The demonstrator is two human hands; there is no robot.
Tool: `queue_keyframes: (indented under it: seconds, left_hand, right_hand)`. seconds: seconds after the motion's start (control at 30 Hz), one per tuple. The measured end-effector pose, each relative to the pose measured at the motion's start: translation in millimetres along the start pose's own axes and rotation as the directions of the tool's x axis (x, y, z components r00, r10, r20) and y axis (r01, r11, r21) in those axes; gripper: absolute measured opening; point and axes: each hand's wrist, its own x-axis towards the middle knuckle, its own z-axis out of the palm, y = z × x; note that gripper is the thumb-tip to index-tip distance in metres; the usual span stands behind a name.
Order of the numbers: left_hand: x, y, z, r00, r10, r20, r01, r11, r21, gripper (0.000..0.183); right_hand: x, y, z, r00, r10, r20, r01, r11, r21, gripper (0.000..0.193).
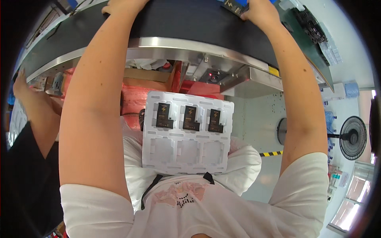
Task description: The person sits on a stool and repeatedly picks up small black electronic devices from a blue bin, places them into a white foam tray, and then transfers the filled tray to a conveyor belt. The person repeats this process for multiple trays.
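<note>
Past the bench [178, 20]'s near edge, my right grip [260, 12] pinches a black battery [234, 7]; I cannot tell my left grip [125, 4]'s state. Three batteries [191, 118] fill the tray [188, 135]'s far row, pockets [162, 149] presumably spacing them.

Left hand [127, 4]: cropped above; we cannot tell its grip.
Right hand [262, 12]: top edge cuts it.
Held black battery [233, 6]: upper end outside our view.
Three batteries [191, 118]: lettering too small for us.

gold lightning-bolt marks [163, 109] on three black batteries [191, 119], another on the held battery [233, 7], lettering [214, 127] too small to read
</note>
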Motion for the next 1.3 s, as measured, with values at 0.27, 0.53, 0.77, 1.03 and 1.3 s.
queue_keyframes:
  seconds: [0.27, 0.53, 0.77, 1.03, 1.3]
  left_hand:
    - [-10, 12, -41, 0.89, 0.261, 0.373, -0.201, 0.961, -0.192, 0.062]
    - [-168, -43, -110, 0.667, 0.726, -0.168, -0.643, 0.447, -0.622, 0.064]
    - [-306, -156, -124, 0.301, 0.879, 0.37, -0.452, 0.473, -0.756, 0.085]
    - [-339, -200, -113, 0.213, 0.837, 0.504, -0.436, 0.543, -0.718, 0.066]
    - [-365, -209, -105, 0.383, 0.807, 0.449, -0.435, 0.586, -0.683, 0.05]
  right_hand:
    - [-154, -37, -78, 0.962, 0.189, -0.198, -0.051, 0.833, 0.55, 0.024]
    - [-370, -109, -59, 0.582, 0.244, 0.776, -0.813, 0.142, 0.565, 0.031]
    - [-410, -171, -67, 0.51, 0.26, 0.82, -0.841, -0.052, 0.539, 0.036]
    - [-402, -197, -32, 0.57, -0.032, 0.821, -0.616, 0.644, 0.453, 0.049]
    - [-381, -186, -18, 0.364, -0.211, 0.907, -0.649, 0.642, 0.41, 0.046]
